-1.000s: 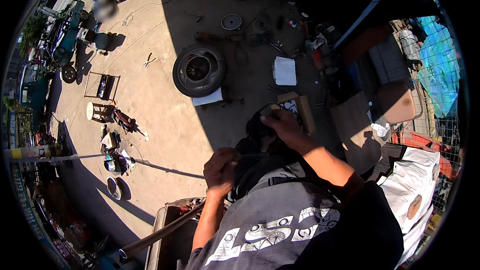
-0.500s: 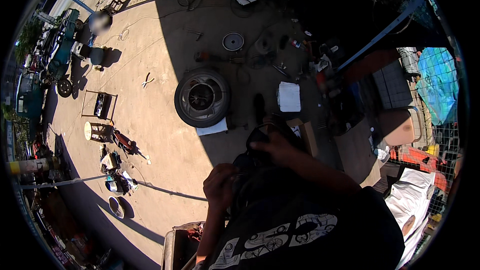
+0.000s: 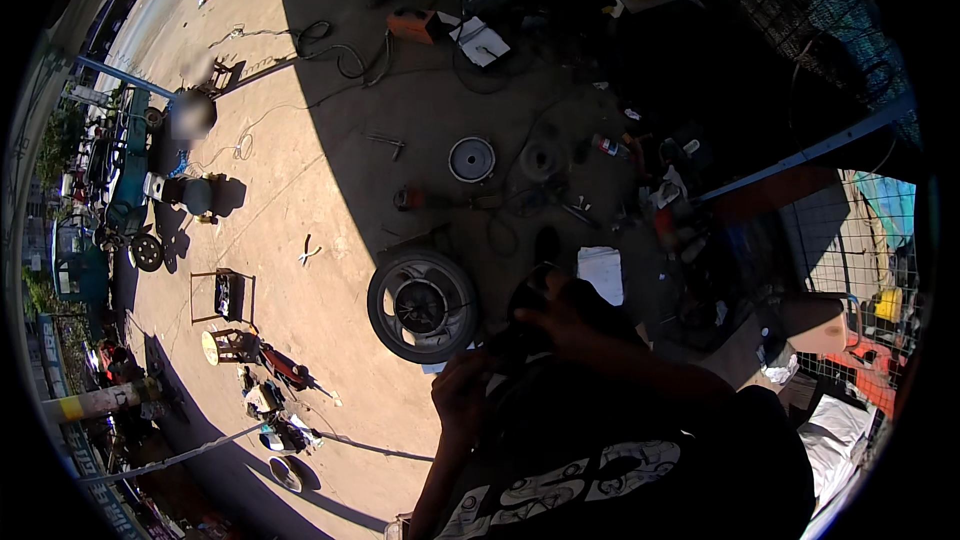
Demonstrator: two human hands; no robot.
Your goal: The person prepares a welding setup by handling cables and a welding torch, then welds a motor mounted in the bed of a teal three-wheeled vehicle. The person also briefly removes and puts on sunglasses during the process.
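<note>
My left hand (image 3: 462, 395) is held low in front of my body, in deep shade, its fingers curled together around something too dark to make out. Just right of it and a little farther off, my right hand (image 3: 556, 316) is bent around a dark shape, thumb and forefinger on either side. Whether that shape is a separate object or dark cloth, I cannot tell. Beyond my left hand a spoked wheel with a black tyre (image 3: 393, 330) lies flat on the ground. A white sheet (image 3: 600, 275) lies past my right hand.
A round metal disc (image 3: 471, 159), an orange-ended power tool (image 3: 412, 200) and an orange box (image 3: 411, 26) lie in the shade. Pliers (image 3: 307, 251) rest on sunlit concrete. Leftward stand a stool (image 3: 229, 346) and a metal frame (image 3: 222, 297). Wire mesh (image 3: 885, 270) borders the right.
The view has tipped up, so the wheel, tools and stool appear lower and slightly farther right. Both my hands stay close together by the dark shape, with little visible change in their grip.
</note>
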